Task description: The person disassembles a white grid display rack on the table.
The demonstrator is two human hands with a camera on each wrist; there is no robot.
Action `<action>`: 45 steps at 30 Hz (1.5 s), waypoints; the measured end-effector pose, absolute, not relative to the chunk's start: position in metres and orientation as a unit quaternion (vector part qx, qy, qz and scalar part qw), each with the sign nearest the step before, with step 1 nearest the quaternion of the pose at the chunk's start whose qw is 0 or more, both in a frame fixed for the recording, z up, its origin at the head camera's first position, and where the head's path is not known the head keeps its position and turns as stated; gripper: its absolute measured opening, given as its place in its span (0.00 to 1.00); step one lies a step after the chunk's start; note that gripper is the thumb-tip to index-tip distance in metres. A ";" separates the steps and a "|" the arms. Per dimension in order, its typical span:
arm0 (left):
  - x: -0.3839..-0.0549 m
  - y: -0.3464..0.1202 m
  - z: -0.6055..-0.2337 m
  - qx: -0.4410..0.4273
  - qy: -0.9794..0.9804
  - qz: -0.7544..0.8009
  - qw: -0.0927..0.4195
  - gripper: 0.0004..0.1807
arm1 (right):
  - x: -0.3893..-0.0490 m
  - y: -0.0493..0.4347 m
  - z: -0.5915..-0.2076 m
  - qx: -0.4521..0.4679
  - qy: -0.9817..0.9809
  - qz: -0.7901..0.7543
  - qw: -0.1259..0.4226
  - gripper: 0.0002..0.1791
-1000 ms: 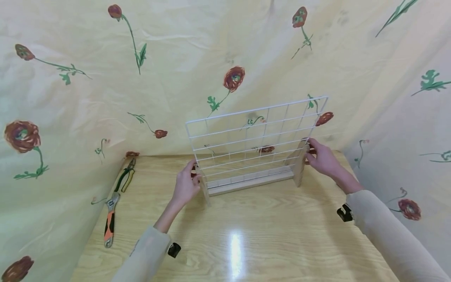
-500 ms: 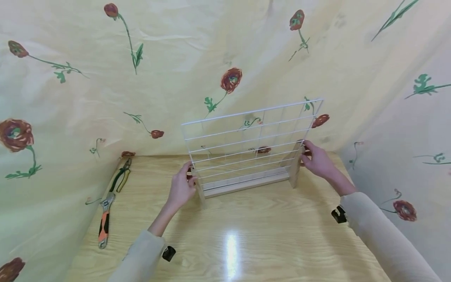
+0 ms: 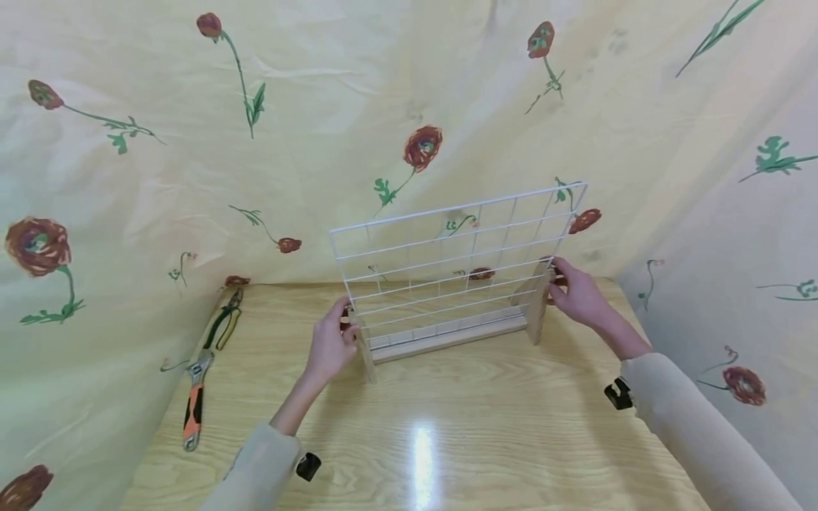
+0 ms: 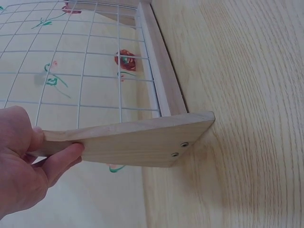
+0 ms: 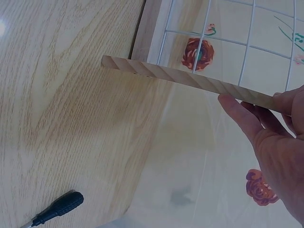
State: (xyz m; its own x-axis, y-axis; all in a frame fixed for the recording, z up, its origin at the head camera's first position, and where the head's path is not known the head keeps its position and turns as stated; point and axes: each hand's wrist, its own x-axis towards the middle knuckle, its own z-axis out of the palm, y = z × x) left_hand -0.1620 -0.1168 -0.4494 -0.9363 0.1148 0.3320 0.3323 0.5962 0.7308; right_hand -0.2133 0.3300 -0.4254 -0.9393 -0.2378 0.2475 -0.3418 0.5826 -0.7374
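A rack stands on the table, made of a white wire grid set upright between two wooden side boards and along a wooden bottom rail. My left hand grips the upper part of the left side board, thumb on one face and fingers on the other. Two screw heads show near that board's foot in the left wrist view. On the opposite end, my right hand pinches the top of the right side board between thumb and fingers.
Pliers with dark and yellow handles lie at the table's left edge, beside an adjustable wrench with an orange-black grip. A black-handled screwdriver lies to the right. Flowered cloth hangs close behind and at both sides.
The rack has shifted slightly toward me and a little left, both hands keeping their hold on its side boards. The head view has also swayed slightly.
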 end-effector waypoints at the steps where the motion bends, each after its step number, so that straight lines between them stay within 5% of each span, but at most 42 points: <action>1: -0.161 -0.117 -0.449 -0.126 -0.884 -0.431 0.127 0.28 | -0.213 0.330 -0.426 0.164 -0.887 0.426 0.060 0.24; 45: -0.141 -0.125 -0.457 -0.133 -0.878 -0.429 0.166 0.26 | -0.206 0.321 -0.432 0.193 -0.887 0.409 0.092 0.24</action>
State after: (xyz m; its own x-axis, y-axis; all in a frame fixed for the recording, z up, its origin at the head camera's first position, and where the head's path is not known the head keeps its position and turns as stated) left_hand -0.1408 -0.1253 -0.4568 -0.9095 0.0911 0.4056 0.3761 0.5958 0.7096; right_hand -0.2057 0.3209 -0.4316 -0.9086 -0.2678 0.3206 -0.4178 0.5901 -0.6908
